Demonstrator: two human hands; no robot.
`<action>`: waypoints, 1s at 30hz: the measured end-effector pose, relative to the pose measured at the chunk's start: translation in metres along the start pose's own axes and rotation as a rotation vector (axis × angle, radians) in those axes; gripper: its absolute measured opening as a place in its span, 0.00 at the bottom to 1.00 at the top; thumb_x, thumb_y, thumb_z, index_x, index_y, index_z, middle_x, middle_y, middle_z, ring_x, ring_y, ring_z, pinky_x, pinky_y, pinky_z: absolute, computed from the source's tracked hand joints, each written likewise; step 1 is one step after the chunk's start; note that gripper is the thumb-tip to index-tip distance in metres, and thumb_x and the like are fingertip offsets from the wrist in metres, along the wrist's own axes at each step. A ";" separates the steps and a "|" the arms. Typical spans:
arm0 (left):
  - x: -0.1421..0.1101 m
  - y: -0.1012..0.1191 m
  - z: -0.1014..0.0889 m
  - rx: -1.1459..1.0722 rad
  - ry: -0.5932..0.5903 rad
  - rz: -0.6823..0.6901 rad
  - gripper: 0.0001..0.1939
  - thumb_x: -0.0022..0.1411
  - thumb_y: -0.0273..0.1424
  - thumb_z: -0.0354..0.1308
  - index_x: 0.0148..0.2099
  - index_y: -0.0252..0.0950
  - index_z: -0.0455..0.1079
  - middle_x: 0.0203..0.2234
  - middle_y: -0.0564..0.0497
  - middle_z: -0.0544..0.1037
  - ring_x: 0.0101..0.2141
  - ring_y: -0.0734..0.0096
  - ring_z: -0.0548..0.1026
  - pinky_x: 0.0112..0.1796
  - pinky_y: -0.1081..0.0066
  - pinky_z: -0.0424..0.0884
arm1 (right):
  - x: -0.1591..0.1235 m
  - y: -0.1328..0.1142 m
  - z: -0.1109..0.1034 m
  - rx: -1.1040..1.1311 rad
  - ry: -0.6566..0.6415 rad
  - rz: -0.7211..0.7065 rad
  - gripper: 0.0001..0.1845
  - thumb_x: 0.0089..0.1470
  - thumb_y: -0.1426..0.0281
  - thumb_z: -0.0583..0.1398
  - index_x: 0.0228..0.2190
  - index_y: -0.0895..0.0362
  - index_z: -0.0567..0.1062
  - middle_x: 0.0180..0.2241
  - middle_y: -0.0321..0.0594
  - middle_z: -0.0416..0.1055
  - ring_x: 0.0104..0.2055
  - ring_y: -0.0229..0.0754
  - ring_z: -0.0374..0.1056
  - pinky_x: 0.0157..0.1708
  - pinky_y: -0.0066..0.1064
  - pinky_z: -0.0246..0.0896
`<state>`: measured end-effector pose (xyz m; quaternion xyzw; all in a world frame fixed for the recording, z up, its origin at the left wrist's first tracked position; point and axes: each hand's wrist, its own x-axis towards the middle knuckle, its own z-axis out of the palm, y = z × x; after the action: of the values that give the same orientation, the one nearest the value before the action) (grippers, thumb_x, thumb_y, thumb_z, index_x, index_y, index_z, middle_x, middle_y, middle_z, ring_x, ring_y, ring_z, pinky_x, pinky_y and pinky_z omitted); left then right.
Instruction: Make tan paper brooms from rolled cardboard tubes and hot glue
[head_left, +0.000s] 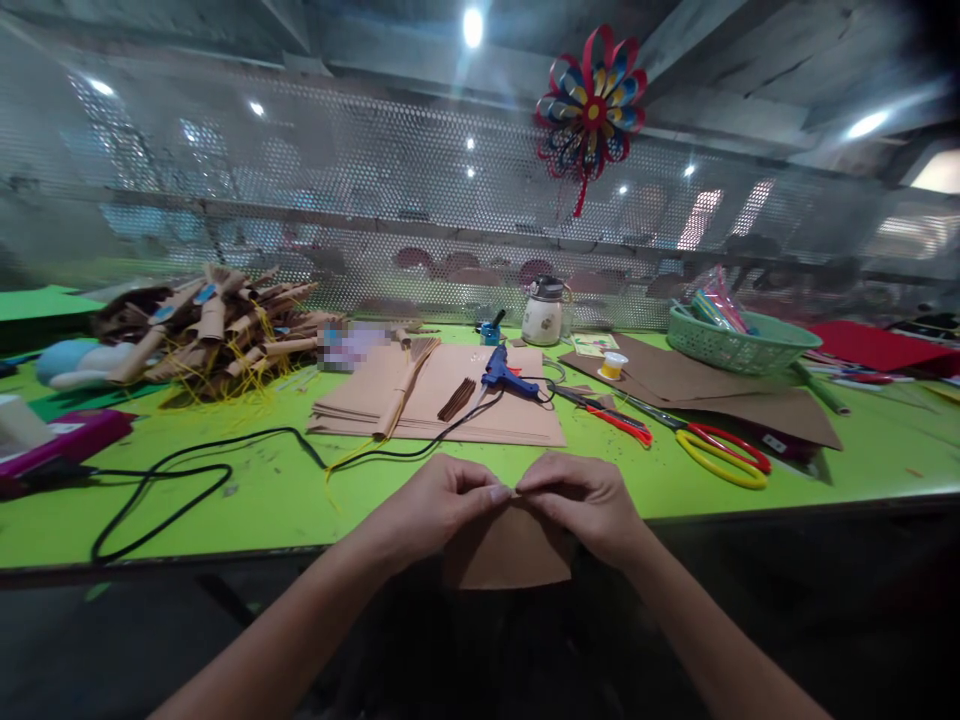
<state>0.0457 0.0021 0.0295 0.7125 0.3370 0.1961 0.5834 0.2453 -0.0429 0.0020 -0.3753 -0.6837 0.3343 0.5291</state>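
Observation:
A piece of brown paper [511,550] hangs down over the near table edge, its top edge pinched between my two hands. My left hand [442,500] holds that edge with thumb and fingers pressed together. Close beside it, my right hand [585,500] pinches the same edge. Beyond my hands lies a stack of brown paper sheets [352,390]. On the stack rest a blue hot glue gun [514,375], a small bundle of pleated brown paper [456,398] and a rolled paper piece [397,395] with a fringed end and yellow string.
Red-and-yellow scissors [724,455] and a red-handled cutter [622,422] lie to the right. Behind them are a thread spool [613,366] and a green basket [739,345]. A pile of paper rolls [225,335] stands left. A black cord [225,440] crosses the table. A thermos [543,312] stands behind.

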 end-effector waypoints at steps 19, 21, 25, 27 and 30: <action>-0.006 0.002 0.002 0.348 0.053 0.148 0.22 0.63 0.45 0.47 0.31 0.32 0.71 0.23 0.53 0.69 0.26 0.73 0.64 0.25 0.76 0.57 | 0.000 -0.014 0.008 0.013 -0.036 0.262 0.09 0.52 0.65 0.61 0.28 0.58 0.76 0.24 0.36 0.70 0.27 0.37 0.63 0.29 0.27 0.58; -0.007 0.003 0.001 0.351 0.011 0.184 0.21 0.63 0.43 0.46 0.32 0.33 0.71 0.24 0.53 0.70 0.27 0.73 0.65 0.27 0.77 0.58 | 0.000 -0.014 0.008 0.029 -0.030 0.283 0.08 0.51 0.65 0.61 0.27 0.58 0.76 0.24 0.35 0.69 0.27 0.36 0.62 0.28 0.27 0.57; -0.006 0.002 -0.001 0.415 -0.017 0.230 0.16 0.64 0.39 0.47 0.34 0.34 0.71 0.25 0.54 0.70 0.28 0.74 0.65 0.29 0.77 0.59 | 0.000 -0.014 0.007 0.032 -0.021 0.321 0.08 0.49 0.65 0.62 0.27 0.58 0.76 0.24 0.35 0.69 0.27 0.36 0.62 0.28 0.27 0.55; -0.005 0.001 0.000 0.449 -0.010 0.233 0.17 0.64 0.40 0.46 0.33 0.34 0.69 0.24 0.55 0.68 0.27 0.75 0.64 0.28 0.77 0.58 | 0.000 -0.013 0.006 0.042 -0.018 0.333 0.09 0.49 0.65 0.62 0.27 0.59 0.76 0.24 0.35 0.69 0.27 0.36 0.61 0.28 0.27 0.55; -0.003 -0.001 0.000 0.474 -0.012 0.231 0.19 0.65 0.41 0.44 0.30 0.34 0.67 0.22 0.56 0.65 0.26 0.75 0.62 0.27 0.77 0.56 | 0.000 -0.013 0.006 0.051 -0.012 0.339 0.09 0.49 0.65 0.62 0.26 0.59 0.75 0.24 0.35 0.68 0.27 0.36 0.60 0.28 0.27 0.54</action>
<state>0.0438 -0.0002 0.0292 0.8642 0.2865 0.1727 0.3759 0.2370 -0.0500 0.0114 -0.4696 -0.6050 0.4384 0.4703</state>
